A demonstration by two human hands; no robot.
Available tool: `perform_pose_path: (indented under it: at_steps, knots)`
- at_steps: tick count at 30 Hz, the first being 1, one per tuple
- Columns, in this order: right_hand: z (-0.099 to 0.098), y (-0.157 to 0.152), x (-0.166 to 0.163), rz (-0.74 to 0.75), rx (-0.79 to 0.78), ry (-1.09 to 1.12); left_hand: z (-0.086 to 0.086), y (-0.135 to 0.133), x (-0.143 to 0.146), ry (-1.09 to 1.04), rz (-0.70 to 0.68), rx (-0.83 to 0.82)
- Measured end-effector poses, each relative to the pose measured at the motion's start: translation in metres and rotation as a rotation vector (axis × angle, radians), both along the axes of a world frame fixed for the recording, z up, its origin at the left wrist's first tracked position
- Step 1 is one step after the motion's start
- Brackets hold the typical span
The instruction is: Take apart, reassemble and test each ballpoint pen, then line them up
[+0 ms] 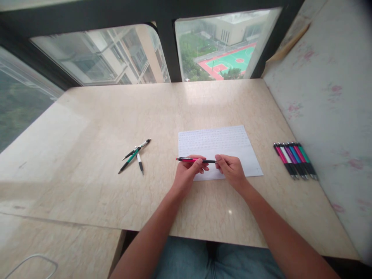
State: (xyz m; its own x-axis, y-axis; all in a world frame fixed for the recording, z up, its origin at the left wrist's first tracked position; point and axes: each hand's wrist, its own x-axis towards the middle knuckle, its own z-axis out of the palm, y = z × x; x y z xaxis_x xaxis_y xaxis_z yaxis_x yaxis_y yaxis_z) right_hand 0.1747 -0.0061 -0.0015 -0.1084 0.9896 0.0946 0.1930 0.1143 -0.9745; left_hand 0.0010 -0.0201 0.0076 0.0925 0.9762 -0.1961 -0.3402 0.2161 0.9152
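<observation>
A pink and black pen [188, 159] lies level across my two hands, above a sheet of paper [215, 143] with rows of writing on its upper part. My left hand [190, 168] is closed round the pen's barrel, thumb on top. At the pen's right end, my right hand [231, 166] pinches the tip between thumb and fingers. Those fingertips hide the very end of the pen. Both hands are over the lower part of the sheet.
Left of the paper, a green and black pen [133, 157] crosses a white pen [139, 161] and another pen. Several coloured pens [295, 161] lie side by side at the right, near the flowered wall [334, 116]. A window [215, 46] stands behind the stone counter [116, 112].
</observation>
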Motion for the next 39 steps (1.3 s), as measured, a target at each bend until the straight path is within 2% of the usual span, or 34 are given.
perform_pose_path:
  at_steps: [13,19,39]
  knots:
    - [0.0025,0.0039,0.0014,0.006,-0.062,0.029,-0.0056,0.0061,0.0006,0.082,0.031,0.031]
    - [0.0020,0.0043,0.0013,-0.007,0.022,-0.057,-0.0057,0.0064,0.0006,0.089,0.043,0.008]
    - [0.0039,0.0048,0.0052,0.018,0.270,-0.181,-0.0015,0.0062,0.0031,-0.104,0.083,-0.172]
